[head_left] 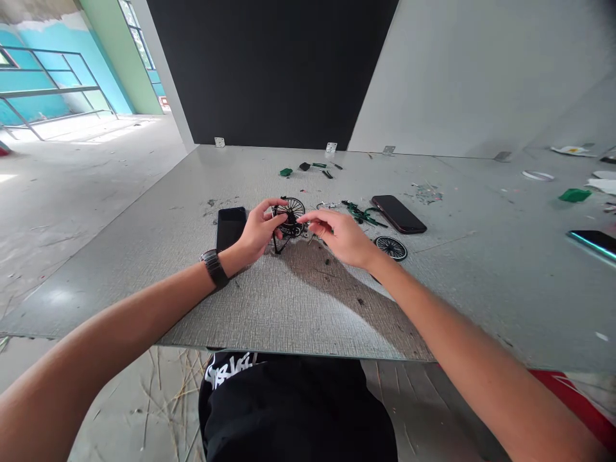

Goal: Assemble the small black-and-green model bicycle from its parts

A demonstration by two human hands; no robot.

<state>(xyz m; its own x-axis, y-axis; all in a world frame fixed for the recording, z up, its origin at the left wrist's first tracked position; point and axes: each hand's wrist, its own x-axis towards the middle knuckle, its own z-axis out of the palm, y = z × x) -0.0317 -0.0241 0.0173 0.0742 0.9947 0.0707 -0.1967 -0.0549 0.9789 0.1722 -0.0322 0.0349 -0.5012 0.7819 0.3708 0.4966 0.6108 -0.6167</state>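
Observation:
My left hand [260, 232], with a black watch on its wrist, is closed around a small black spoked wheel [291, 212] mounted on a thin black frame that rests on the grey board [289, 308]. My right hand [337, 234] reaches in from the right, its thumb and forefinger pinched together at the wheel's right edge. What they pinch is too small to make out. A second black wheel [391, 247] lies flat just right of my right hand. A green and black model frame piece [362, 213] lies behind my right hand.
A black phone [231, 226] lies left of my left hand, another phone [398, 213] at the right, a third [594, 241] near the right edge. Small green and black parts [308, 168] sit at the board's far side. A green piece [573, 195] and white scraps lie far right.

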